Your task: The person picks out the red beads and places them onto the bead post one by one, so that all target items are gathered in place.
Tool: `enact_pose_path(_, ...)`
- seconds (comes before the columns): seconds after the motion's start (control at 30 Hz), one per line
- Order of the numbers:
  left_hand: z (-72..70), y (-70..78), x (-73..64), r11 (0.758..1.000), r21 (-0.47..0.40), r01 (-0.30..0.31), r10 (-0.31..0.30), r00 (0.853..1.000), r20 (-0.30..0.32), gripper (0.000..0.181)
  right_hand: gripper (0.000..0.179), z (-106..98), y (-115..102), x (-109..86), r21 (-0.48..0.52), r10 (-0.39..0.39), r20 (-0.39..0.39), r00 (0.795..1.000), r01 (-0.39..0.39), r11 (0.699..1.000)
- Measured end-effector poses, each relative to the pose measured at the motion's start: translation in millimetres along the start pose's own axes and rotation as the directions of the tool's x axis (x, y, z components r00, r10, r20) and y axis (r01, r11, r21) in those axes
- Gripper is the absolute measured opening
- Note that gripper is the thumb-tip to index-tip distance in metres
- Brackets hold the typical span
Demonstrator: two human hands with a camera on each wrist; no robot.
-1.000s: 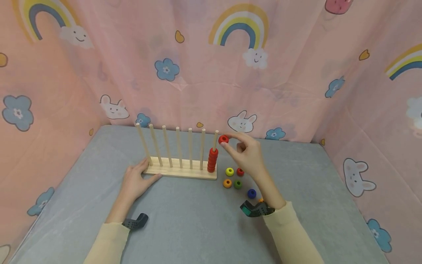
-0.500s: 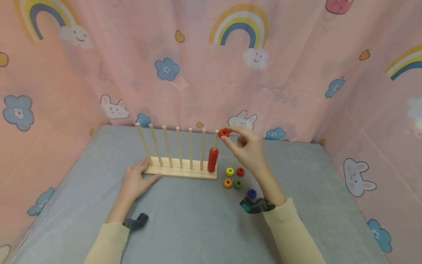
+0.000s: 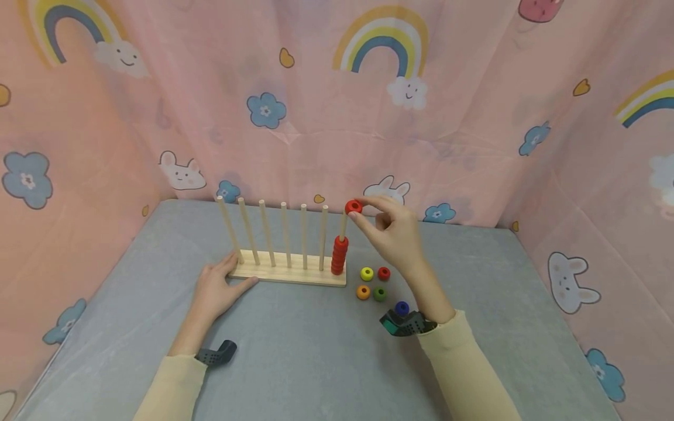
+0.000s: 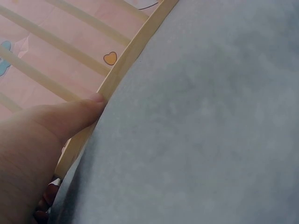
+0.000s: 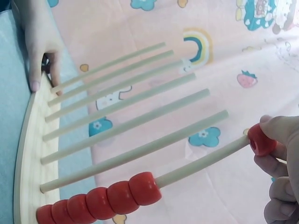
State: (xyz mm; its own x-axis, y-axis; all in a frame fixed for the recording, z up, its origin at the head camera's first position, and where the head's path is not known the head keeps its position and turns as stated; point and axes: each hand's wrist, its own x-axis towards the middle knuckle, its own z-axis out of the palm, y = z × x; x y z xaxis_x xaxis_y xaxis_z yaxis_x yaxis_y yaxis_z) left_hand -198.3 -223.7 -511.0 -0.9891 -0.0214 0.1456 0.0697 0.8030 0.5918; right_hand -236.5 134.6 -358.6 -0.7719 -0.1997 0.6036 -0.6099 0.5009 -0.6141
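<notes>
My right hand (image 3: 396,238) pinches a red bead (image 5: 263,140) between thumb and fingertips at the tip of the rack's rightmost peg (image 5: 201,162). In the right wrist view the peg's end meets the bead's edge; whether it has entered the hole I cannot tell. Several red beads (image 3: 339,255) are stacked low on that same peg. The wooden peg rack (image 3: 292,273) stands on the table with its other pegs bare. My left hand (image 3: 215,292) grips the left end of its base, thumb (image 4: 84,112) along the front edge and fingers round the far side.
Right of the rack lie loose beads: a yellow bead (image 3: 367,273), a red one (image 3: 384,273), an orange one (image 3: 363,292), a green one (image 3: 380,294) and a blue bead (image 3: 402,307) partly behind the right wrist camera (image 3: 405,323). A pink patterned curtain (image 3: 326,140) surrounds the grey table (image 3: 295,362).
My right hand has raised the red bead and brought it leftward, from beside the rightmost peg to its tip. The left hand and the rack have stayed put.
</notes>
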Motion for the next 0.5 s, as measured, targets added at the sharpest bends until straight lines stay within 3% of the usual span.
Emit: enact_pose_path(0.5, 0.2, -0.5, 0.8, 1.000, -0.001, 0.005, -0.005, 1.000, 0.006, 0.087, 0.030, 9.6, 0.1, 4.5, 0.028, -0.025, 0.008, 1.000, 0.025, 0.999)
